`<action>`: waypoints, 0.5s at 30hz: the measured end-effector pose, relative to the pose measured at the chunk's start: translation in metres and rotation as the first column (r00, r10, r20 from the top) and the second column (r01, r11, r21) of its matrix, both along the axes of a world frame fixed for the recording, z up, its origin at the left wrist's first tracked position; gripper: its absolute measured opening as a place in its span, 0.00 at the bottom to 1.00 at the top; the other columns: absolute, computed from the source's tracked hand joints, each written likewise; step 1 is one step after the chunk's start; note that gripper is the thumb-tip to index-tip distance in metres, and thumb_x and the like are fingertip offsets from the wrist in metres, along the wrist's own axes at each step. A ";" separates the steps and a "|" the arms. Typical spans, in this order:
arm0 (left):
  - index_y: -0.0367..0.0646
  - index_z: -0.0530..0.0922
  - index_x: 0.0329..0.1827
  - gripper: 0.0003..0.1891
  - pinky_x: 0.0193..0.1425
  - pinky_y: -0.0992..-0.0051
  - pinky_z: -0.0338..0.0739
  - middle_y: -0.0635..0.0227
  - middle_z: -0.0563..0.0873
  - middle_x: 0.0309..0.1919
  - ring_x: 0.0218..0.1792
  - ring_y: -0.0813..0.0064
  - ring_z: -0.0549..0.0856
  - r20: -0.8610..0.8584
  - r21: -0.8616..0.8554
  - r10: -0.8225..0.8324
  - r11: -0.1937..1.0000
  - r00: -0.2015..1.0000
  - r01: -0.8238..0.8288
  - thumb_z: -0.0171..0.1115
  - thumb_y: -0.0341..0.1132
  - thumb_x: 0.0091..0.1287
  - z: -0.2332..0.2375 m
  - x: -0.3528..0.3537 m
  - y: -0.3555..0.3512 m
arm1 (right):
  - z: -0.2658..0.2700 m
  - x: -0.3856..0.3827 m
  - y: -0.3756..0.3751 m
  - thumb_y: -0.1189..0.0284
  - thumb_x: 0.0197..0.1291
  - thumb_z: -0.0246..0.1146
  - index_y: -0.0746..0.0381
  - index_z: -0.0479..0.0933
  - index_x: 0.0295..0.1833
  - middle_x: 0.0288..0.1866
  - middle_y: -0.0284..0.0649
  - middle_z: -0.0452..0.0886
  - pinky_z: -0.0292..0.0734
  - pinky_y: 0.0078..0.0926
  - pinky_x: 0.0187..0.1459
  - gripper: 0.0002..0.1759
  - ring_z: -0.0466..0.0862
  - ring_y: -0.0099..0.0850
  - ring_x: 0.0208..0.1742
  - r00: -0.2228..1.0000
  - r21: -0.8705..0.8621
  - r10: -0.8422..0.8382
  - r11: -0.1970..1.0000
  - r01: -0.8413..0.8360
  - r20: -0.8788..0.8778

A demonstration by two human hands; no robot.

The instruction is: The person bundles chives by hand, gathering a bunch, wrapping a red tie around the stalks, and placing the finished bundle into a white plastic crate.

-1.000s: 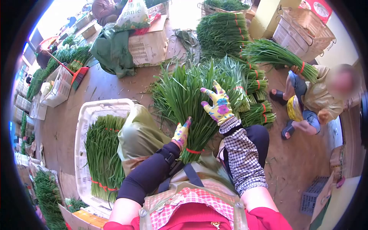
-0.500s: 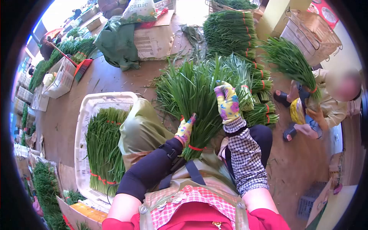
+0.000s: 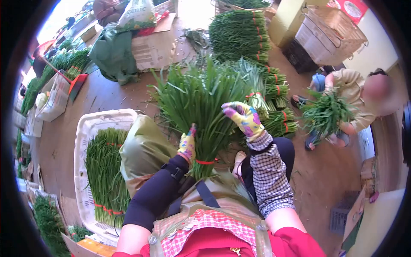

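R hand curled over chive bundle rt edge; crate close L.

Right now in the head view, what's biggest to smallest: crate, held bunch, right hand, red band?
1. crate and bunch: too alike to rank; the bunch is nearer the camera.
2. right hand
3. red band

One piece of lettering can be read: "ganic", in dark letters on a white and green bag at the top, its first letters hidden by a fold. A red sign at the upper right carries print too small to make out.
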State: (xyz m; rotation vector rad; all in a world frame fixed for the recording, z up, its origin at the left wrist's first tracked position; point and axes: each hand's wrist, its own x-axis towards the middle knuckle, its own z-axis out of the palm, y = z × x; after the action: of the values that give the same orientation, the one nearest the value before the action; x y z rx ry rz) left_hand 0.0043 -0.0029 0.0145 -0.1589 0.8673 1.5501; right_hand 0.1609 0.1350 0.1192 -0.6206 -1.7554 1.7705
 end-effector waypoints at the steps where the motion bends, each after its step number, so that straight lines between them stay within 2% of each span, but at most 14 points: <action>1: 0.50 0.73 0.50 0.18 0.43 0.55 0.79 0.64 0.83 0.40 0.39 0.60 0.83 -0.100 0.022 0.024 1.000 0.995 -0.022 0.59 0.49 0.63 -0.004 0.000 0.002 | -0.003 -0.001 0.003 0.68 0.59 0.63 0.65 0.77 0.48 0.41 0.36 0.82 0.73 0.19 0.47 0.15 0.79 0.23 0.42 0.973 0.137 -0.230 0.965 0.223 0.035; 2: 0.50 0.73 0.50 0.18 0.42 0.56 0.80 0.64 0.83 0.40 0.38 0.60 0.84 -0.107 0.021 0.033 0.999 0.994 -0.031 0.59 0.49 0.63 -0.007 0.003 0.004 | -0.005 -0.002 0.007 0.66 0.57 0.65 0.66 0.77 0.46 0.41 0.38 0.82 0.74 0.20 0.46 0.16 0.81 0.26 0.41 0.896 0.273 -0.444 0.866 0.419 0.033; 3: 0.51 0.73 0.49 0.17 0.41 0.56 0.80 0.65 0.83 0.39 0.38 0.61 0.84 -0.117 0.018 0.046 0.999 0.992 -0.044 0.59 0.49 0.63 -0.001 0.003 0.003 | 0.002 0.003 0.012 0.57 0.52 0.68 0.66 0.68 0.59 0.49 0.47 0.79 0.72 0.28 0.52 0.34 0.80 0.35 0.49 0.838 0.283 -0.483 0.866 0.413 0.255; 6: 0.50 0.73 0.49 0.18 0.39 0.61 0.80 0.67 0.83 0.38 0.35 0.65 0.84 -0.135 0.014 0.066 0.998 0.989 -0.065 0.60 0.49 0.63 0.006 0.002 0.000 | -0.022 0.000 0.014 0.49 0.44 0.71 0.64 0.51 0.70 0.59 0.54 0.71 0.67 0.32 0.59 0.55 0.73 0.41 0.60 0.754 0.501 -0.521 0.813 0.295 0.401; 7: 0.50 0.73 0.50 0.18 0.39 0.62 0.80 0.67 0.83 0.38 0.35 0.66 0.84 -0.159 0.026 0.055 0.998 0.986 -0.052 0.60 0.50 0.63 -0.004 0.000 0.002 | -0.027 -0.003 0.017 0.45 0.39 0.72 0.63 0.37 0.73 0.66 0.56 0.63 0.61 0.35 0.64 0.67 0.66 0.43 0.66 0.754 0.282 -0.332 0.938 0.202 0.567; 8: 0.49 0.73 0.50 0.19 0.39 0.62 0.80 0.67 0.83 0.38 0.35 0.66 0.84 -0.179 0.038 0.042 0.999 0.983 -0.036 0.60 0.50 0.62 -0.014 -0.001 0.003 | -0.041 -0.010 0.009 0.53 0.43 0.72 0.64 0.46 0.71 0.62 0.54 0.68 0.64 0.33 0.62 0.57 0.70 0.42 0.63 0.866 0.229 -0.305 0.946 0.229 0.397; 9: 0.47 0.72 0.54 0.22 0.41 0.66 0.80 0.69 0.82 0.41 0.39 0.69 0.83 -0.188 0.023 -0.014 1.000 0.982 0.019 0.60 0.49 0.63 -0.022 -0.004 0.002 | -0.029 -0.018 -0.005 0.58 0.45 0.72 0.65 0.50 0.68 0.60 0.52 0.71 0.66 0.32 0.60 0.51 0.72 0.41 0.60 0.899 0.122 -0.284 0.958 0.258 0.332; 10: 0.47 0.71 0.55 0.22 0.43 0.67 0.79 0.69 0.82 0.43 0.41 0.70 0.82 -0.243 0.048 0.000 0.999 0.970 0.013 0.62 0.47 0.62 -0.011 0.000 0.002 | -0.017 -0.023 -0.015 0.63 0.46 0.72 0.66 0.54 0.66 0.58 0.51 0.73 0.68 0.31 0.59 0.46 0.75 0.40 0.58 0.926 0.011 -0.268 0.961 0.275 0.265; 11: 0.46 0.71 0.57 0.23 0.45 0.67 0.78 0.70 0.81 0.44 0.43 0.71 0.82 -0.297 0.074 0.019 0.997 0.955 0.003 0.63 0.45 0.61 0.000 0.005 0.002 | -0.043 -0.027 -0.008 0.72 0.48 0.69 0.67 0.61 0.60 0.53 0.47 0.77 0.72 0.29 0.55 0.35 0.78 0.37 0.53 0.937 -0.041 -0.306 0.948 0.316 0.168; 12: 0.45 0.70 0.58 0.24 0.47 0.68 0.78 0.70 0.81 0.46 0.45 0.72 0.81 -0.349 0.101 0.045 0.995 0.936 -0.010 0.65 0.43 0.61 0.009 0.010 0.001 | -0.045 -0.029 -0.009 0.72 0.49 0.68 0.66 0.62 0.60 0.52 0.46 0.77 0.73 0.29 0.53 0.33 0.79 0.36 0.51 0.937 0.015 -0.318 0.948 0.319 0.142; 14: 0.44 0.70 0.59 0.25 0.51 0.70 0.75 0.70 0.80 0.49 0.48 0.73 0.79 -0.670 0.115 0.048 0.993 0.741 0.040 0.67 0.37 0.58 0.013 0.013 -0.001 | -0.050 -0.036 -0.018 0.74 0.51 0.67 0.66 0.64 0.60 0.50 0.43 0.79 0.76 0.28 0.50 0.30 0.81 0.34 0.47 0.943 0.120 -0.322 0.943 0.312 0.085; 15: 0.43 0.70 0.59 0.26 0.53 0.71 0.74 0.70 0.80 0.51 0.50 0.74 0.78 -0.798 0.109 0.049 0.992 0.600 0.064 0.68 0.35 0.57 0.014 0.012 -0.002 | -0.033 -0.039 -0.032 0.76 0.51 0.66 0.66 0.68 0.57 0.49 0.42 0.80 0.75 0.28 0.50 0.26 0.81 0.33 0.47 0.952 0.040 -0.303 0.953 0.301 0.053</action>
State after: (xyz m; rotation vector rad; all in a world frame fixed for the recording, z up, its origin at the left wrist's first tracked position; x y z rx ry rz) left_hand 0.0167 -0.0051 0.0287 0.7133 1.4582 1.6604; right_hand 0.1216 0.1030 0.0864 -0.8850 -1.6223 1.5251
